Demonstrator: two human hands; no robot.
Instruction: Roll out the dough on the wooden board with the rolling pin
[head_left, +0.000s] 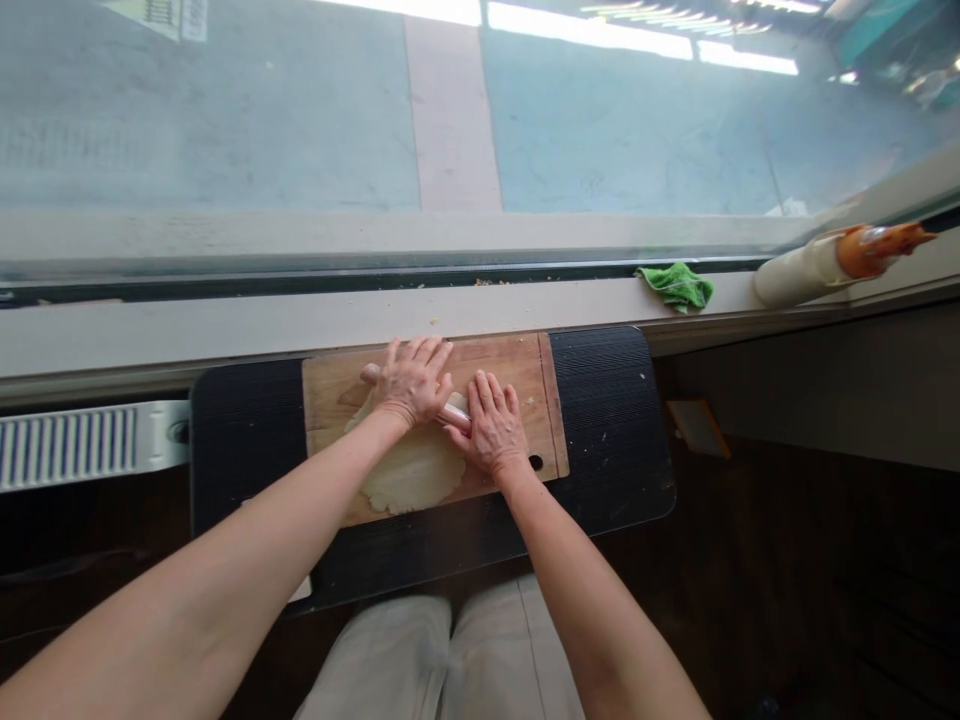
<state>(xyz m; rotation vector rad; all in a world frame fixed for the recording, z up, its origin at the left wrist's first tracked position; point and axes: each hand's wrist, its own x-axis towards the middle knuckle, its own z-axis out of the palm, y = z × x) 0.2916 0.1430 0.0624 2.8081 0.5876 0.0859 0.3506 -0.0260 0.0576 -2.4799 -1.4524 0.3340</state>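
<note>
A wooden rolling pin (454, 417) lies slantwise over a flat, pale sheet of dough (412, 470) with an uneven edge. My left hand (413, 380) rests on the pin's left part, open, with its fingers stretched forward over it. On the right part lies my right hand (495, 422), also open, its fingers extended and its thumb out to the left. Both palms hide much of the pin; its left end shows beyond my left hand. Under the dough is a wooden cutting board (536, 385) with a dark hole near its right corner.
The board sits on a black table (607, 420) with rounded corners. Behind it runs a white windowsill (337, 315) with crumbs, a green cloth (677, 287) and a pale cylindrical container (799, 270) with an orange top. At left, a white radiator (75, 445) stands beside the table.
</note>
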